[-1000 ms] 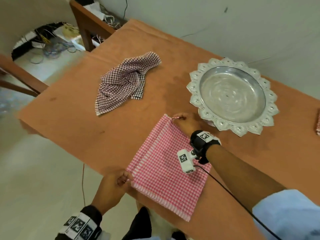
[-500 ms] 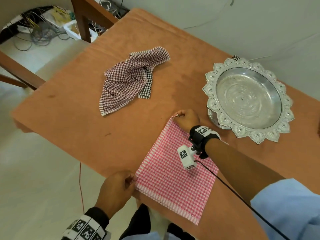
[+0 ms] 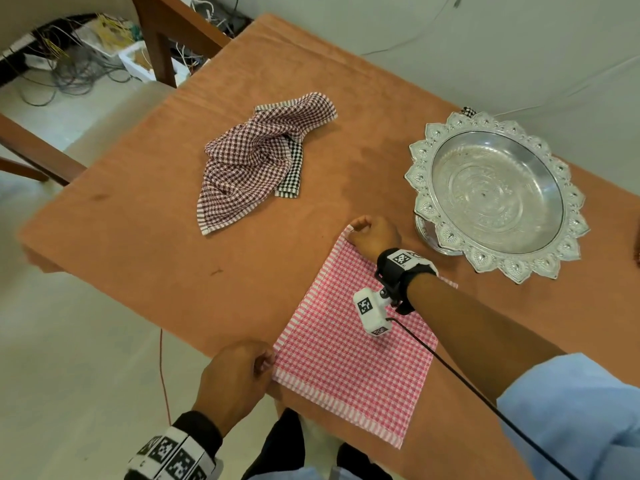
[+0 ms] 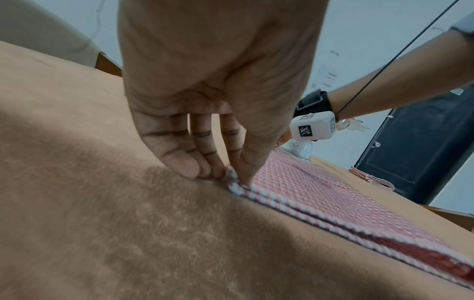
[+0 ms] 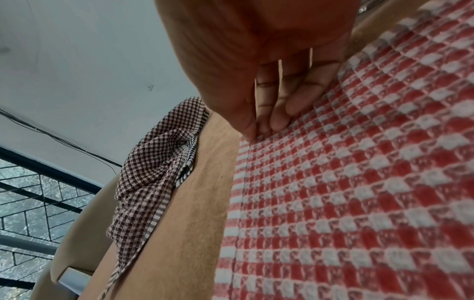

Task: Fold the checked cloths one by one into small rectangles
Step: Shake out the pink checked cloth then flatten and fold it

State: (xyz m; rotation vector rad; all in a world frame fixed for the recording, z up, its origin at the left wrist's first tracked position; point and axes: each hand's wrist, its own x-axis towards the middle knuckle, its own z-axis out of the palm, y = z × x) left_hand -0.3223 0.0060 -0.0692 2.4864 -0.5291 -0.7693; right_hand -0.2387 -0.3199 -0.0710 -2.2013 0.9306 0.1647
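Observation:
A red-and-white checked cloth [image 3: 349, 355] [image 4: 320, 199] [image 5: 359, 192] lies flat on the brown table [image 3: 173, 254], folded double, as its stacked edges show in the left wrist view. My left hand [image 3: 263, 362] [image 4: 231, 174] pinches its near-left corner at the table's edge. My right hand [image 3: 356, 228] [image 5: 259, 132] pinches the far corner. A crumpled brown checked cloth [image 3: 256, 161] [image 5: 153, 178] lies further back, over a black-and-white checked one [image 3: 292, 171].
An ornate silver footed dish [image 3: 495, 192] stands to the right, close to my right hand. A wooden chair [image 3: 162, 39] and tangled cables [image 3: 69, 71] sit beyond the table's far-left end. Another folded red cloth [image 4: 372, 178] lies at the right.
Both hands kept their corners of the red cloth. The head view has drifted left and down, so the dish and cloths appear further right; the cloth lies slightly flatter.

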